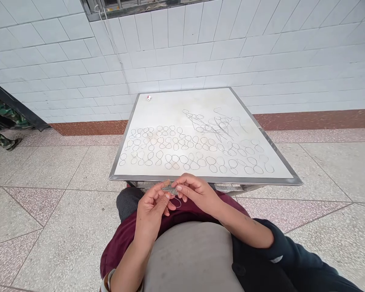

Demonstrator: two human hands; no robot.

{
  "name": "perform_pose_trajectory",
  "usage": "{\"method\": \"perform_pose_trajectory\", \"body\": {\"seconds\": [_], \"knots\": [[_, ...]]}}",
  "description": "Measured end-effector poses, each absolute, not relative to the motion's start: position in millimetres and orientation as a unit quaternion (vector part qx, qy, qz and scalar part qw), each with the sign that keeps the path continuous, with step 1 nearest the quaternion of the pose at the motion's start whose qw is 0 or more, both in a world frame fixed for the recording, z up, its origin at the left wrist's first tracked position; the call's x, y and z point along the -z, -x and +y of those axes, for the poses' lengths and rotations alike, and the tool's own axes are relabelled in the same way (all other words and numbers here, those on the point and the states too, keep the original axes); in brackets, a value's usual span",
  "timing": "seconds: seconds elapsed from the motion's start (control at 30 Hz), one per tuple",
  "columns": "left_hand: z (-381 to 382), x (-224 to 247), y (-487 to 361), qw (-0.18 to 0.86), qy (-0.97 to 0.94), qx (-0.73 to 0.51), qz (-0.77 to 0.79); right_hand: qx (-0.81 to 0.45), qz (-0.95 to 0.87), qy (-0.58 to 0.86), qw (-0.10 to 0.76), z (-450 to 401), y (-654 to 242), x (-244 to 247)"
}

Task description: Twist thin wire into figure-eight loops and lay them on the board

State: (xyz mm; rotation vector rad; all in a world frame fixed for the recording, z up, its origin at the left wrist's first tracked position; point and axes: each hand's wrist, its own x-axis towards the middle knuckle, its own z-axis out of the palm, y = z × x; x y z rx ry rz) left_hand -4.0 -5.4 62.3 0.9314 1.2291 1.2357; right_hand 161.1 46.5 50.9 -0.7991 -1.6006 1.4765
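Note:
My left hand (153, 205) and my right hand (199, 194) meet in front of my lap, just short of the table's near edge. Between their pinched fingertips is a thin wire (179, 204), with a small loop of it hanging below the fingers. Both hands are closed on it; the part inside the fingers is hidden. A tan wrap (166, 183) shows at a left fingertip. Beyond the hands, figure-eight wire loops (173, 161) lie in rough rows on the white table (170, 103).
A tangle of loose wires (217, 123) lies on the table's far right half. Near the far left corner sits a small white and red object (149, 98). A metal strip (207, 179) edges the table. At the left stands a person in camouflage trousers (3, 111).

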Motion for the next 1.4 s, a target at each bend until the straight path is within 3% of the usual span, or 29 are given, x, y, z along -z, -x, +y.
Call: {"method": "perform_pose_trajectory", "body": {"seconds": [0.33,0.6,0.83,1.13,1.4], "knots": [[-4.4,-62.0,2.8,0.563,-0.392,-0.505,0.523,-0.563,-0.644,0.308,0.417,48.5,-156.3,-54.8],[-5.3,-62.1,2.4,0.559,-0.383,-0.515,0.526,-0.603,-0.617,0.332,0.382,51.3,-159.0,-47.9],[-6.8,-67.5,2.2,0.594,-0.381,-0.497,0.505,-0.755,-0.547,0.158,0.325,66.8,-163.4,-30.4],[-7.9,-64.8,2.4,0.605,-0.391,-0.483,0.498,-0.762,-0.590,0.049,0.263,74.1,-157.9,-23.0],[-10.0,-63.5,0.4,0.607,-0.366,-0.513,0.484,-0.771,-0.544,0.053,0.329,76.1,-152.6,-13.8]]}}
